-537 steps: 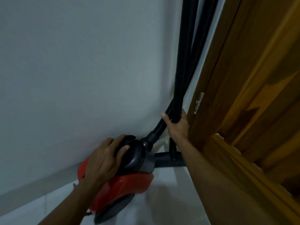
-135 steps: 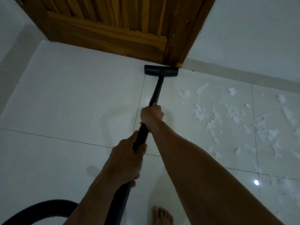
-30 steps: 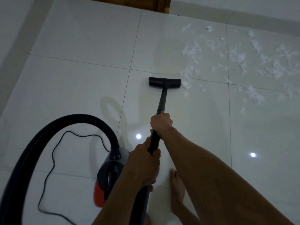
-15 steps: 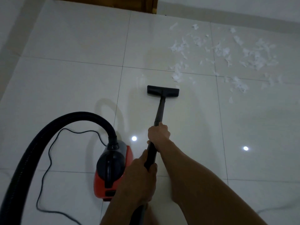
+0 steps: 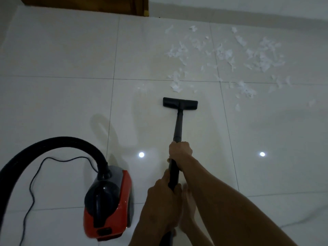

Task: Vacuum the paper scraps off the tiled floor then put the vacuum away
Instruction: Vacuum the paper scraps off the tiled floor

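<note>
The black nozzle [image 5: 180,103] sits flat on the tiled floor [image 5: 62,55], with the nearest paper scraps [image 5: 225,57] just beyond it and the rest strewn farther out and to its right, toward the wall. From the nozzle the wand [image 5: 178,128] runs back to the right hand [image 5: 180,150], fingers wrapped around it, and then to the left hand [image 5: 164,201], gripping it lower down, with a bare foot [image 5: 189,206] just beside that hand. Left of the wand stands the red vacuum [image 5: 108,205], its hose [image 5: 58,144] arching away to the left over a thin cord [image 5: 33,189], and a wooden door [image 5: 85,4] lies far beyond the nozzle.
</note>
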The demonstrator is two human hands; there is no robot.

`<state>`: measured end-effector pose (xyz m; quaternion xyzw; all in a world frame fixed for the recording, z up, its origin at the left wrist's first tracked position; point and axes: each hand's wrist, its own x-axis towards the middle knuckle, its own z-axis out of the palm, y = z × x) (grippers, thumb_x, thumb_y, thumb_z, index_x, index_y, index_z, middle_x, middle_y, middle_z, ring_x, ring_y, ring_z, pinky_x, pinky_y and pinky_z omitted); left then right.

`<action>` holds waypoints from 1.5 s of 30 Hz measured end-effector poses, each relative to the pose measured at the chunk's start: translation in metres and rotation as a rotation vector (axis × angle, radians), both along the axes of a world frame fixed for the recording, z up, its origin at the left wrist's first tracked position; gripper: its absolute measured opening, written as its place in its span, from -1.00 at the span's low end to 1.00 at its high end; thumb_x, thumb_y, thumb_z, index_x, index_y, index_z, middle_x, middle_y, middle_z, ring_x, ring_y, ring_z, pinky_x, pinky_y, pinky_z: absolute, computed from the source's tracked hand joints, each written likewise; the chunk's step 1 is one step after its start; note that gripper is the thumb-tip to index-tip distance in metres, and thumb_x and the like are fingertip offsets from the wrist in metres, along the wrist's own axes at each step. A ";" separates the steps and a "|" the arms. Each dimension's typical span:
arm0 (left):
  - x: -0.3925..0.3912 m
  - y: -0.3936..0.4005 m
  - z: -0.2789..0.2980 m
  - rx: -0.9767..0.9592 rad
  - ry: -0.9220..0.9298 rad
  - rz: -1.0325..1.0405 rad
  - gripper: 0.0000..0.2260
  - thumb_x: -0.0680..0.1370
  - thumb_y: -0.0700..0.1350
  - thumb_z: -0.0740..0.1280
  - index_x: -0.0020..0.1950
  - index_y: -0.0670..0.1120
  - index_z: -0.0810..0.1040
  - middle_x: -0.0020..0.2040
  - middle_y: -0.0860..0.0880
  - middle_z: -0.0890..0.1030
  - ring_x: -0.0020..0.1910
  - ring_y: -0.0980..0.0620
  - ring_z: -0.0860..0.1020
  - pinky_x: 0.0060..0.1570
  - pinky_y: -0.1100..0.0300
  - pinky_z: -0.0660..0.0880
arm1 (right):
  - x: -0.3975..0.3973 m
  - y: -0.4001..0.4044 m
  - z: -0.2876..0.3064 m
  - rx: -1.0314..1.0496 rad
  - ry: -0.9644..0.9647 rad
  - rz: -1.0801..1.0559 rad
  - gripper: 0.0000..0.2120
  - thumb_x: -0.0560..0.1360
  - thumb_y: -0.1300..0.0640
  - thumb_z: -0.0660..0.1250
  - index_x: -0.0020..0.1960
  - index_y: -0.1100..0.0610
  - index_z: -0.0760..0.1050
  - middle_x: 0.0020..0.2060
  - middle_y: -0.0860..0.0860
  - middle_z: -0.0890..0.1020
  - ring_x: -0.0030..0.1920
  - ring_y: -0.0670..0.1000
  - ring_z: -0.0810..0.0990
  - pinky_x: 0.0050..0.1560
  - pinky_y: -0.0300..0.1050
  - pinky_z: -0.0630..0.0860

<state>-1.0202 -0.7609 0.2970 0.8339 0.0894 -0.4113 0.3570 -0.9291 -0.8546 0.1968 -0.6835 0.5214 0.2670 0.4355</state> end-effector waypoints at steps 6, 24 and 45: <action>0.047 -0.029 0.000 -0.047 0.011 0.198 -0.78 0.63 -0.01 0.20 0.17 -0.11 0.45 -0.04 -0.22 0.65 -0.12 -0.18 0.66 -0.03 -0.07 0.62 | 0.058 -0.024 -0.004 0.014 -0.015 0.003 -0.66 0.60 0.10 0.25 0.28 0.29 0.43 -0.14 0.14 0.60 -0.33 0.06 0.67 -0.13 0.01 0.70; 0.197 -0.076 -0.006 0.029 -0.146 0.154 -0.65 0.62 0.11 0.18 0.38 0.04 0.37 -0.25 0.13 0.48 -0.35 0.19 0.50 -0.41 0.47 0.32 | 0.216 -0.069 -0.014 0.031 -0.074 0.004 -0.65 0.61 0.08 0.24 0.31 0.25 0.41 -0.22 0.09 0.53 -0.33 0.07 0.67 -0.15 0.04 0.70; 0.366 -0.073 -0.042 0.000 -0.142 0.228 -0.57 0.60 0.13 0.20 0.46 0.12 0.33 -0.25 -0.01 0.54 -0.14 -0.07 0.65 -0.16 0.17 0.56 | 0.394 -0.070 -0.043 -0.013 -0.095 0.022 -0.64 0.60 0.03 0.24 0.27 0.25 0.44 -0.13 0.10 0.57 -0.23 0.11 0.70 -0.16 0.07 0.70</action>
